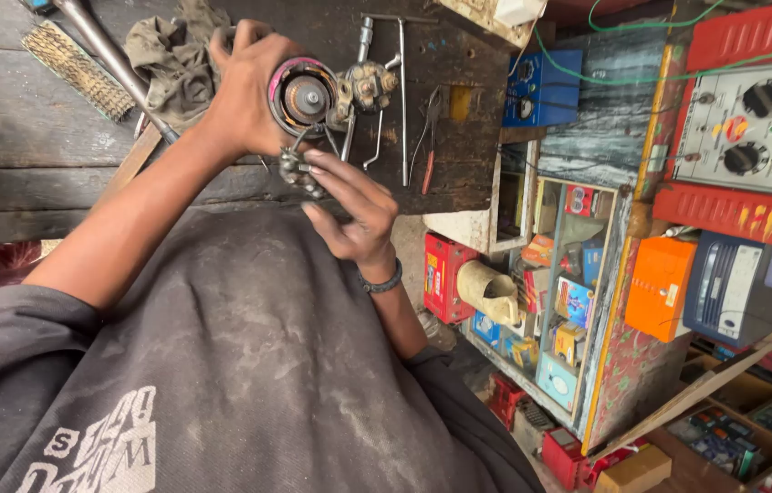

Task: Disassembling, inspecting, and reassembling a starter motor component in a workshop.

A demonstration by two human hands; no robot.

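My left hand is wrapped around a round motor part with a copper-coloured core and a pinkish rim, holding it up over the dark wooden bench. My right hand sits just below it, fingertips pinching a small grey metal piece that hangs from the part on thin wires. A brass-coloured brush-holder assembly lies on the bench right beside the motor part.
A wire brush, a metal rod and a dirty rag lie at the bench's far left. A T-handle wrench lies right of the hands. Beyond: shelves of small boxes, a grey-and-red knobbed instrument, a blue box.
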